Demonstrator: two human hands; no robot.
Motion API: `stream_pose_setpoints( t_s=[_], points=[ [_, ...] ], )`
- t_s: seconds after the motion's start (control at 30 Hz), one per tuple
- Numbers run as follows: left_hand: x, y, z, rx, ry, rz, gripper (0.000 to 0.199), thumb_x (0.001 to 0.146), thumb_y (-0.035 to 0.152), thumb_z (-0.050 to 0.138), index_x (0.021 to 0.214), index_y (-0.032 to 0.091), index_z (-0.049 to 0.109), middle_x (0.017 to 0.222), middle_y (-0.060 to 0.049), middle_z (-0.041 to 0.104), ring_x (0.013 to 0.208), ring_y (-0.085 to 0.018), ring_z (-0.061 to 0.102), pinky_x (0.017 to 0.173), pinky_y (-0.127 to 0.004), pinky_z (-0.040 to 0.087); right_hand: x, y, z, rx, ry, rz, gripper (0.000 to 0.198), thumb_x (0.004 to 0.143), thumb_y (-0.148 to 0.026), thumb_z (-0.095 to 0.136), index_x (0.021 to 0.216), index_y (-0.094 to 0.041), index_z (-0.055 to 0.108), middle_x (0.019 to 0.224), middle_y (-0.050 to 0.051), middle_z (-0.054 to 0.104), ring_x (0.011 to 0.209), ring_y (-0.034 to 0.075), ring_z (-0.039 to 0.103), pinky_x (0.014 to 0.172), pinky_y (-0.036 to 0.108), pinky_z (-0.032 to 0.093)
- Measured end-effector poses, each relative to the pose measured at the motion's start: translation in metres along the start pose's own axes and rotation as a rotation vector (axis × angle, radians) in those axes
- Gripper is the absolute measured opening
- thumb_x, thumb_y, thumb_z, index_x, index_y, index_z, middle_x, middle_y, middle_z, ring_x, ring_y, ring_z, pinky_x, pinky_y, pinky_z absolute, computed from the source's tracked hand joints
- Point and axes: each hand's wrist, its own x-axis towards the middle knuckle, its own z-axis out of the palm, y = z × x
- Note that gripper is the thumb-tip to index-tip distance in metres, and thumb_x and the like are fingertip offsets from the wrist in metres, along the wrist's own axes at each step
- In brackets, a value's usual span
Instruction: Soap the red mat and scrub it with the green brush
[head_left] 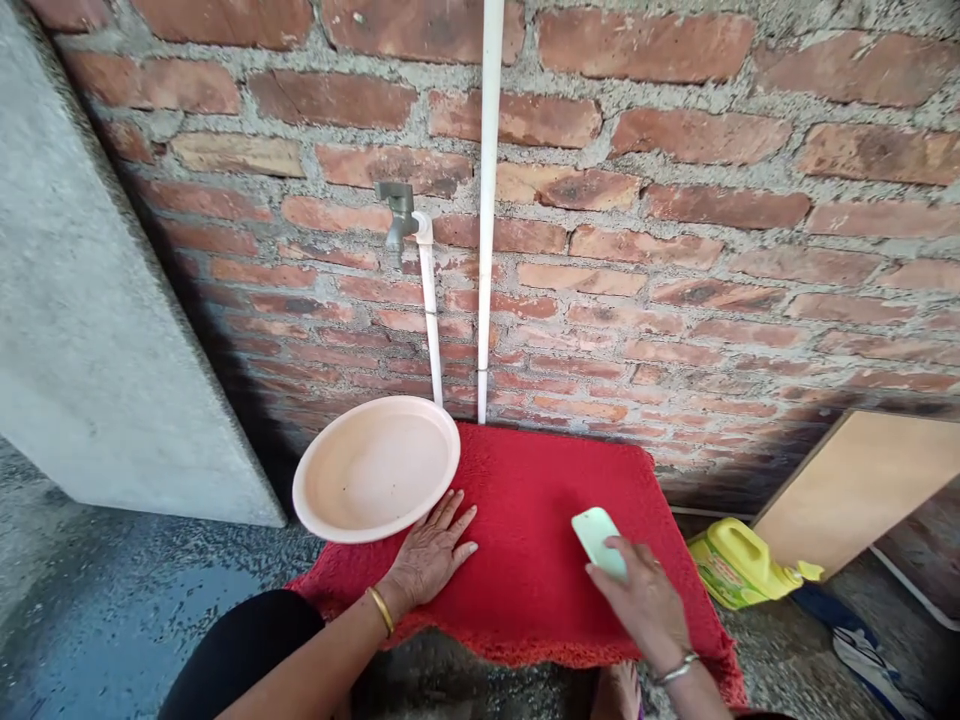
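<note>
A pink basin [382,465] sits ahead-left of the left hand [430,558], which lies spread and empty on red cloth [525,500]; rightward, a pale green bar [597,536] juts from the right hand [641,595], closed around its near end, its long axis slanting forward-left.

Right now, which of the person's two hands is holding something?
The right hand, which grips a pale green object; the left hand holds nothing, spread on the red cloth.
</note>
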Motion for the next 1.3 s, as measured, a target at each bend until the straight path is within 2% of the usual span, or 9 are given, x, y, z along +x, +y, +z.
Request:
stream_pose_setpoints(
  t_s=[0.1,0.2,0.3,0.47,0.57,0.67,0.87,0.97,1.3],
  points=[
    [-0.001,-0.002,0.0,0.013,0.004,-0.001,0.053,0.101,0.051,0.045,0.15,0.031,0.049,0.161,-0.007,0.043,0.147,-0.027,0.04,0.119,-0.046,0.036,-0.001,-0.053,0.017,-0.005,-0.065,-0.14,0.032,0.087,-0.04,0.062,0.117,-0.033,0.066,0.113,0.005,0.066,0.107,0.023,0.065,0.092,0.032,0.05],
    [-0.002,-0.004,0.001,0.019,0.018,-0.001,0.053,0.101,0.05,0.046,0.15,0.032,0.049,0.16,-0.007,0.044,0.146,-0.028,0.041,0.119,-0.047,0.036,0.0,-0.065,0.022,0.002,-0.083,-0.182,0.033,0.085,-0.036,0.065,0.118,-0.032,0.067,0.113,0.004,0.067,0.108,0.022,0.065,0.095,0.031,0.049],
    [-0.002,-0.005,0.001,0.023,0.004,0.002,0.053,0.1,0.049,0.048,0.15,0.032,0.049,0.161,-0.007,0.043,0.146,-0.028,0.042,0.119,-0.047,0.037,0.006,-0.035,0.012,0.003,-0.086,-0.081,0.034,0.085,-0.037,0.065,0.118,-0.033,0.067,0.114,0.004,0.067,0.109,0.022,0.066,0.092,0.031,0.05],
    [-0.001,-0.002,-0.001,0.04,-0.016,-0.007,0.053,0.1,0.048,0.049,0.15,0.031,0.049,0.16,-0.009,0.043,0.146,-0.029,0.042,0.117,-0.048,0.039,0.011,0.046,-0.013,-0.042,-0.065,0.195,0.04,0.089,-0.047,0.054,0.124,-0.029,0.063,0.114,0.007,0.066,0.101,0.025,0.069,0.09,0.037,0.051],
    [0.0,-0.002,-0.001,0.034,-0.011,-0.011,0.053,0.099,0.048,0.05,0.15,0.032,0.05,0.16,-0.008,0.043,0.146,-0.028,0.042,0.118,-0.048,0.039,0.009,0.065,-0.02,-0.083,-0.019,0.286,0.045,0.091,-0.052,0.049,0.125,-0.026,0.062,0.116,0.01,0.065,0.099,0.028,0.069,0.09,0.041,0.051],
    [-0.001,-0.003,0.0,0.026,-0.017,-0.016,0.053,0.099,0.048,0.05,0.149,0.031,0.05,0.161,-0.008,0.043,0.146,-0.028,0.041,0.118,-0.048,0.039,0.006,0.048,-0.015,-0.029,0.016,0.232,0.043,0.091,-0.052,0.049,0.123,-0.027,0.063,0.117,0.009,0.064,0.102,0.027,0.068,0.089,0.04,0.051],
    [-0.002,-0.008,0.006,0.002,0.006,-0.014,0.051,0.1,0.048,0.049,0.148,0.031,0.052,0.16,-0.008,0.044,0.146,-0.029,0.041,0.119,-0.05,0.038,0.007,-0.03,0.012,0.054,0.027,-0.083,0.03,0.088,-0.041,0.062,0.116,-0.033,0.067,0.109,0.003,0.066,0.104,0.022,0.066,0.089,0.03,0.05],
    [-0.001,-0.008,0.006,-0.013,0.016,-0.016,0.051,0.1,0.048,0.05,0.147,0.031,0.053,0.159,-0.007,0.045,0.146,-0.028,0.042,0.119,-0.05,0.039,0.011,-0.041,0.016,0.018,0.003,-0.138,0.031,0.087,-0.039,0.063,0.117,-0.033,0.067,0.11,0.003,0.066,0.104,0.022,0.065,0.091,0.031,0.05],
    [0.002,0.004,-0.011,-0.096,-0.013,-0.058,0.048,0.101,0.042,0.051,0.147,0.029,0.053,0.161,-0.007,0.042,0.148,-0.026,0.039,0.121,-0.047,0.036,0.031,0.061,-0.003,-0.014,-0.047,0.208,0.061,0.088,-0.065,0.037,0.13,-0.026,0.058,0.111,0.013,0.064,0.101,0.03,0.068,0.096,0.044,0.051]
  ],
)
